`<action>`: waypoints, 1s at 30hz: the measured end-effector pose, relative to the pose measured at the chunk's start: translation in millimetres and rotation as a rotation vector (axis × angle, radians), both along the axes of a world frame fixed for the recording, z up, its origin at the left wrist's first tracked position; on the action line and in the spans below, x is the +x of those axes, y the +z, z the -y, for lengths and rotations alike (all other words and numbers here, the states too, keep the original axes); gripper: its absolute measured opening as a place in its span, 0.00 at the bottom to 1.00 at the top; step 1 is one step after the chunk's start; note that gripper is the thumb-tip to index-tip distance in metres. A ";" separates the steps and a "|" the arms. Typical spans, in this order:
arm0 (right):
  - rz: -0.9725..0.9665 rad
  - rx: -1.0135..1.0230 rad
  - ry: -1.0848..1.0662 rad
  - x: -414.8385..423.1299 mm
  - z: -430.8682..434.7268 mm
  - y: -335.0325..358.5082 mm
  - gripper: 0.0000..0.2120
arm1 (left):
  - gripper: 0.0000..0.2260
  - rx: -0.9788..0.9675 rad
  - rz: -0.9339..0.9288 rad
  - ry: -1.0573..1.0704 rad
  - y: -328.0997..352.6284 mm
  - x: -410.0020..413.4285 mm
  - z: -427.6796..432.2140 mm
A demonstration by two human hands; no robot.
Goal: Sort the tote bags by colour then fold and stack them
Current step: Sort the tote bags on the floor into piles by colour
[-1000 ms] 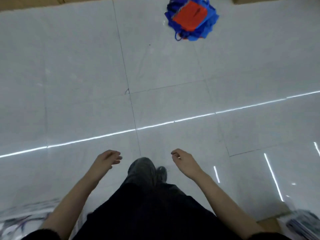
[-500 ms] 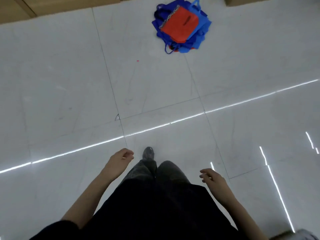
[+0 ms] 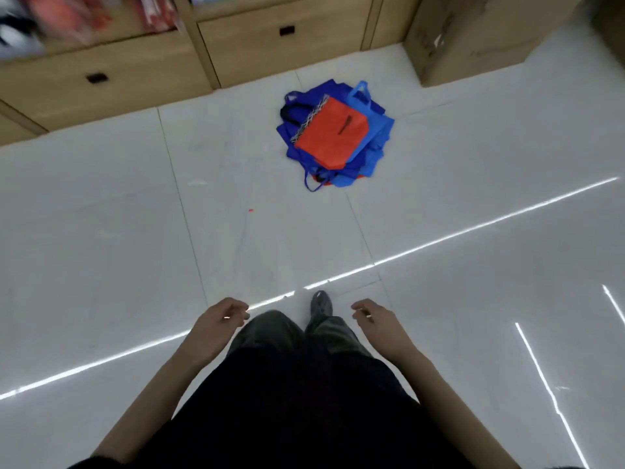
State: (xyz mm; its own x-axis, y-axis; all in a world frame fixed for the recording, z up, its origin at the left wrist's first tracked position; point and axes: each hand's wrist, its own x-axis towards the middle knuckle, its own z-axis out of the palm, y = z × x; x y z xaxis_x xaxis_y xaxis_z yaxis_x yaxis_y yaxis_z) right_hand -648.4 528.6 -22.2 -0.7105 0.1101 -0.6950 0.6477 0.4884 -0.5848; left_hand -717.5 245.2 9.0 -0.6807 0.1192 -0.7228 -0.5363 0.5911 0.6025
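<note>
Standing on the white tile floor [image 3: 101, 231], the person faced a heap of tote bags [image 3: 358, 167] lying well ahead of them, close to the wooden drawer units [image 3: 270, 52]. An orange-red bag [image 3: 333, 137] lay flat on top, w/ a dark printed mark on it. Under it were dark blue bags [image 3: 314, 96] and a lighter blue bag [image 3: 378, 130], whose loop handle [image 3: 360, 93] stuck out toward the drawers. Nothing looked sorted or folded yet.

Left hand [image 3: 220, 319] hung low by the left thigh, fingers loosely curled, holding nothing. Right hand [image 3: 375, 319] was the same on the other side: relaxed curl, empty. Both were well apart from the bags. One dark shoe [image 3: 319, 302] poked out between them, below grey trousers [image 3: 270, 336] & a black top [image 3: 304, 418].

The drawer units had small dark pulls; a cardboard box [image 3: 473, 38] sat on the floor right of them, near the bags. Upper left was a blur, red & white stuff on a shelf [image 3: 101, 40], couldn't tell what. A tiny red speck [image 3: 250, 210] lay on the tile left of the heap.
</note>
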 end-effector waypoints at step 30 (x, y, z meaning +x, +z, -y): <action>0.016 -0.022 -0.201 -685.9 -36.9 -30.0 0.11 | 0.07 -0.126 0.021 -0.382 -11.0 -738.7 -63.2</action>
